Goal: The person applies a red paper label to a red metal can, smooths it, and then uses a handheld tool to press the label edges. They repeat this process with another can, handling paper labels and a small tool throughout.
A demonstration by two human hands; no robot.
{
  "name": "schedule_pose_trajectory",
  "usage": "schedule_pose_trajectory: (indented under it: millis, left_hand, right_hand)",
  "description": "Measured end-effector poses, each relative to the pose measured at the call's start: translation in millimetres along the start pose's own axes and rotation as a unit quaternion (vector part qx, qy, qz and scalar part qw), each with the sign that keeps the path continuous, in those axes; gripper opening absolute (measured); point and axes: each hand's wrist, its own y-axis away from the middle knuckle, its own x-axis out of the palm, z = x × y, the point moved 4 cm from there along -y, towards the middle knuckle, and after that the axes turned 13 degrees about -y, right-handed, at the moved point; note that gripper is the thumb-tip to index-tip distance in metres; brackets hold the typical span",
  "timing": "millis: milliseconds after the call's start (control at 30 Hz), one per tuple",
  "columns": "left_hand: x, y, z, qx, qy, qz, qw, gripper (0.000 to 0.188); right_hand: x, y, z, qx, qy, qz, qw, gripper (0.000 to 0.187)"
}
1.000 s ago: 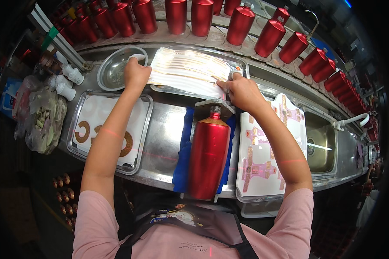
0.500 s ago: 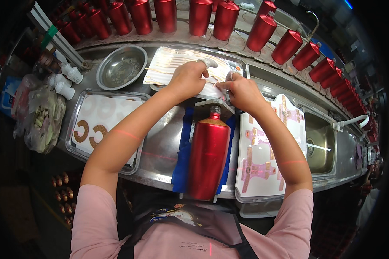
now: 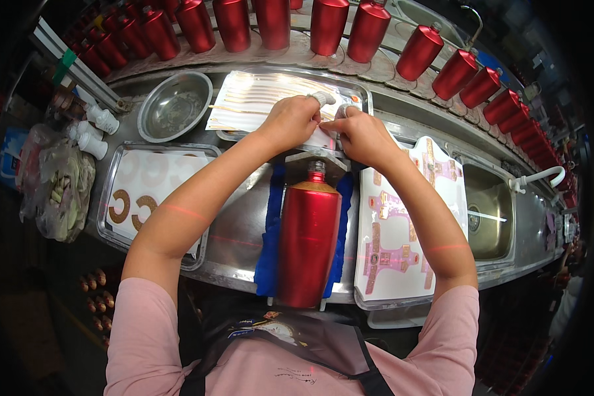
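Over the upper tray (image 3: 368,99), my left hand (image 3: 293,121) is closed in a pinch above a white sheet with gold strips (image 3: 251,102). Close to its right, my right hand (image 3: 365,137) has thumb and index drawn together, the index pointing at the left fingertips. White covers sit on some fingers of both hands. Whatever lies between the fingertips is too small to make out. Below the hands a red bottle (image 3: 310,241) with a gold shoulder and bare glass neck lies neck-away on a rest lined with blue cloth (image 3: 268,244).
At left are a metal bowl (image 3: 175,107), a tray of gold C-shaped decals (image 3: 120,206) and a plastic bag (image 3: 65,191). Pink-and-gold decal sheets (image 3: 393,254) lie at right, beside a sink (image 3: 488,231) with a white tap (image 3: 541,177). Several red bottles (image 3: 420,51) line the conveyor behind.
The bottles on the conveyor have shifted right. My fingertips have come closer together over the tray. The whole view has shifted slightly; the bottle on the rest keeps its place.
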Motion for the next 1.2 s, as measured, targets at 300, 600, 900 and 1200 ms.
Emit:
schedule_pose_trajectory:
  millis: [300, 600, 900, 1200]
  left_hand:
    - [-1.3, -2.2, -0.7, -0.006, 0.016, 0.028, 0.999, 0.052]
    - [-8.9, 2.6, -11.8, 0.041, -0.049, -0.034, 0.997, 0.038]
    - [-26.1, 15.6, -3.8, -0.01, -0.011, -0.04, 0.999, 0.021]
    - [-53.2, 44.0, 4.1, -0.13, 0.201, -0.147, 0.96, 0.049]
  right_hand:
    - [1.5, 0.3, -5.5, -0.001, -0.02, -0.019, 1.0, 0.048]
    - [3.3, -2.0, -4.7, 0.009, -0.01, -0.01, 1.0, 0.046]
    - [1.6, -0.1, 0.2, 0.002, 0.025, 0.006, 1.0, 0.034]
    - [-2.2, 5.2, 0.9, -0.018, 0.02, 0.001, 1.0, 0.039]
